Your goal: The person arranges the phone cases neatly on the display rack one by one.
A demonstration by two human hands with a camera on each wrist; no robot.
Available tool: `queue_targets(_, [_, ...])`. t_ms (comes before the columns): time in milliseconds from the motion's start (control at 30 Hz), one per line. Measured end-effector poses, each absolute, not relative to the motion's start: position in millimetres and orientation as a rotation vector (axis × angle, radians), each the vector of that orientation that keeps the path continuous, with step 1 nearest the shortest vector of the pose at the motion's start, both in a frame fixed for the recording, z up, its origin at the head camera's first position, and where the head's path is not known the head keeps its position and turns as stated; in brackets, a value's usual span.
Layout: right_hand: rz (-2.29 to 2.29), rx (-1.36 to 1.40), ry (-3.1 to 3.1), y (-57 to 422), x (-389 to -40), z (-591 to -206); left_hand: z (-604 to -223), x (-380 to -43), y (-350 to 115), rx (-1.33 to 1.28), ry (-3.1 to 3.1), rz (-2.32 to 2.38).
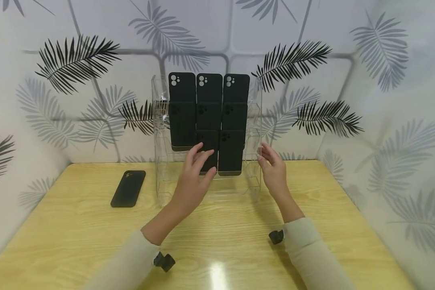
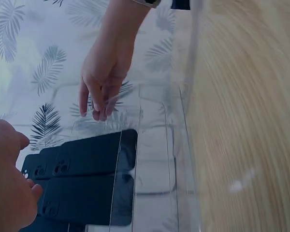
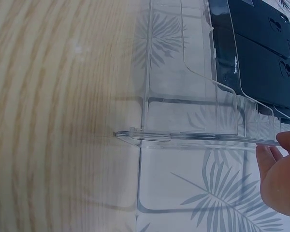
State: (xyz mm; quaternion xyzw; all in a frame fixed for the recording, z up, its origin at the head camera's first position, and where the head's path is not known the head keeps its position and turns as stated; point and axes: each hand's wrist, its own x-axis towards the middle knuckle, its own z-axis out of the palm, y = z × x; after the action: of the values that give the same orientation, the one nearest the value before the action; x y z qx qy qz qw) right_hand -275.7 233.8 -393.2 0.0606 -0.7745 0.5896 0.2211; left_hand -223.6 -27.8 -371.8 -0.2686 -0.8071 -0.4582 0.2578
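Note:
A clear tiered display rack point(image 1: 161, 169) stands on the table, holding black phone cases in overlapping rows. The top row has three cases point(image 1: 236, 86) with camera cut-outs; below it come three more, then two in the lowest filled row. My left hand point(image 1: 192, 181) is in front of the lowest row's left case point(image 1: 209, 141), its fingers spread and loosely bent, gripping nothing. On the right, my right hand point(image 1: 274, 171) pinches the rack's side panel point(image 3: 198, 137) between thumb and fingers. A single phone case point(image 1: 128, 189) lies flat to the rack's left.
The wooden table point(image 1: 217, 233) reaches toward me, with a bright glare near its front. Behind and beside it, walls point(image 1: 384, 121) carry a leaf print. Small black cameras sit at both wrists, the left camera point(image 1: 164, 262) and the right camera point(image 1: 276, 237).

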Motion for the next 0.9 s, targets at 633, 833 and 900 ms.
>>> queue_targets(633, [1.64,0.165,-2.155,234.0,-274.4,-392.6,-396.6,-227.3,-150.4,-0.542,-2.345,-0.933])
queue_targets(833, [1.622,0.183,-2.131,233.4,-275.0,-393.2,-409.7,-248.6,-186.9,-0.446,-2.441,-1.024])
queue_targets(900, [1.627,0.178,-2.129,232.9,-275.1,-392.9,-414.1,-256.9,-197.4,-0.413,-2.508,-1.041])
